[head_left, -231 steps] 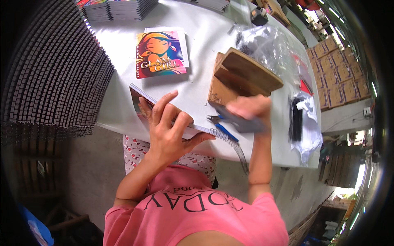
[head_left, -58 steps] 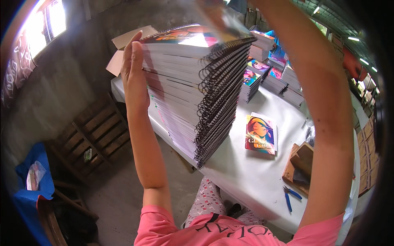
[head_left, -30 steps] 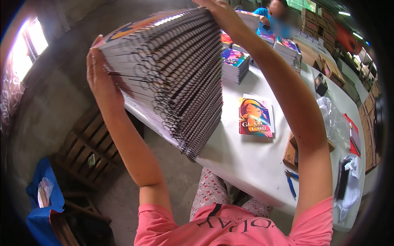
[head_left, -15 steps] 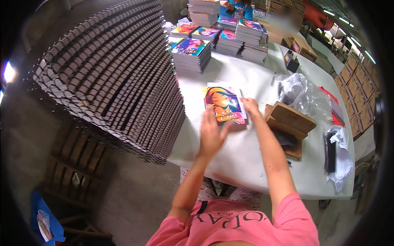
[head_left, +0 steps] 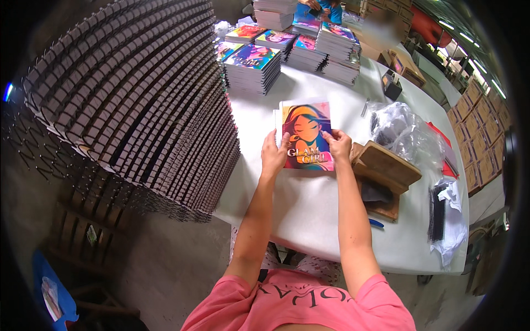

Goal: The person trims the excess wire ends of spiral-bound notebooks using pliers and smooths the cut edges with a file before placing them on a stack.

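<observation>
A notebook [head_left: 307, 132] with a bright illustrated cover of a figure's head lies in front of me at the near middle of the table. Pale page edges show past the cover at its left and top. My left hand [head_left: 274, 151] grips the left edge, thumb on the cover. At the opposite edge my right hand [head_left: 339, 144] is closed on the notebook too, its thumb pressing the cover. The fingers under or behind the edges are partly hidden. Just right of my right hand stands a wooden block stand [head_left: 389, 168], with something dark in its lower part.
A tall stack of spiral-bound books [head_left: 138, 110] rises at the left. Stacked notebooks [head_left: 254, 69] stand at the back, near another person's hands [head_left: 313, 4]. To the right lie clear plastic bags [head_left: 400, 124], black binding coils [head_left: 437, 212] and a blue pen [head_left: 376, 223]. White cloth covers the table [head_left: 298, 220].
My left hand has moved from the lower part of the cover to its left edge. My right hand now holds the right edge. The cover sits straighter over the pages.
</observation>
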Available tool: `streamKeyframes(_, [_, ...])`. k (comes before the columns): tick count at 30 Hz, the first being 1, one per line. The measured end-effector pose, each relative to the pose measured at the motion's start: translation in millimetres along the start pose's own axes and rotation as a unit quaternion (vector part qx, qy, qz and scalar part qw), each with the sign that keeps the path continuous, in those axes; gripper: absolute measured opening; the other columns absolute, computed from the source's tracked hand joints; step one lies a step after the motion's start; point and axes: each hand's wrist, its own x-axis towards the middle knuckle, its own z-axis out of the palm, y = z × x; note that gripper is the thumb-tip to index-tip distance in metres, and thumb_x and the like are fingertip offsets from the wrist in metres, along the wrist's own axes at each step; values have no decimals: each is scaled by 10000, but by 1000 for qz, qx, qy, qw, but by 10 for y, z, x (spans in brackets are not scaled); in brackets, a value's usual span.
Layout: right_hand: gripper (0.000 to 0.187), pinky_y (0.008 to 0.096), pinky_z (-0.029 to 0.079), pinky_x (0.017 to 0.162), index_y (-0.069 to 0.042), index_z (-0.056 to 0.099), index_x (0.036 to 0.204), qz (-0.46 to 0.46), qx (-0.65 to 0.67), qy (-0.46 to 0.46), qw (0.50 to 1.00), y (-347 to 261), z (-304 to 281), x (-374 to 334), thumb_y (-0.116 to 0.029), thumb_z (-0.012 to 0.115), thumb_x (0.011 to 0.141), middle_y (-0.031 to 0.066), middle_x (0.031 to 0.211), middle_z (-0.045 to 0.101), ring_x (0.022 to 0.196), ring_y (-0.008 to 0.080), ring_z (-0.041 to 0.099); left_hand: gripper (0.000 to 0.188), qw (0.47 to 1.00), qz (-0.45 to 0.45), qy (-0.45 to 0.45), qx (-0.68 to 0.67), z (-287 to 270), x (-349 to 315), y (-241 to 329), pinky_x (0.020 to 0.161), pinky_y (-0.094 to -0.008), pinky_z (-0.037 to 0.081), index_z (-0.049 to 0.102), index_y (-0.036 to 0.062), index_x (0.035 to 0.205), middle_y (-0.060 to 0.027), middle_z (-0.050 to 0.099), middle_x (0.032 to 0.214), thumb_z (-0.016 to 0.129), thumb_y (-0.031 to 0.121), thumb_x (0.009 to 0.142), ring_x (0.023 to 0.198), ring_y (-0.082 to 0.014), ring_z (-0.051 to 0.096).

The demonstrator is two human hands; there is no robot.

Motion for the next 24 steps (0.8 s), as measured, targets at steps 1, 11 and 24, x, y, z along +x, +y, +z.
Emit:
streamKeyframes(1, [220, 226, 492, 641, 48, 628, 918, 12, 115, -22, 993, -108, 43, -104, -94, 712, 772, 73, 799, 663, 680, 97, 599, 619, 999, 8, 38, -19, -57, 15, -23, 1003, -410, 337, 515, -45, 1200, -272, 468, 1260, 504, 483, 877, 1202, -371, 438])
streamKeyframes(11, [202, 232, 512, 679, 24, 533, 990, 114, 330, -144, 926, -348, -102, -295, -24, 639, 825, 120, 878, 655, 760, 133, 631, 301, 838, -93, -229, -486, -532, -22, 309, 600, -240, 526, 580, -24, 1098, -43, 655, 900, 550, 209, 910, 784, -94, 619])
streamKeyframes(24, [110, 223, 450, 747, 6, 572, 945, 13, 256, -27, 966, -330, -218, -250, -44, 608, 853, 43, 872, 622, 773, 92, 561, 481, 986, 64, 114, 105, -252, 52, 96, 974, -448, 345, 554, 15, 1197, -199, 448, 1280, 644, 295, 816, 1183, -368, 381])
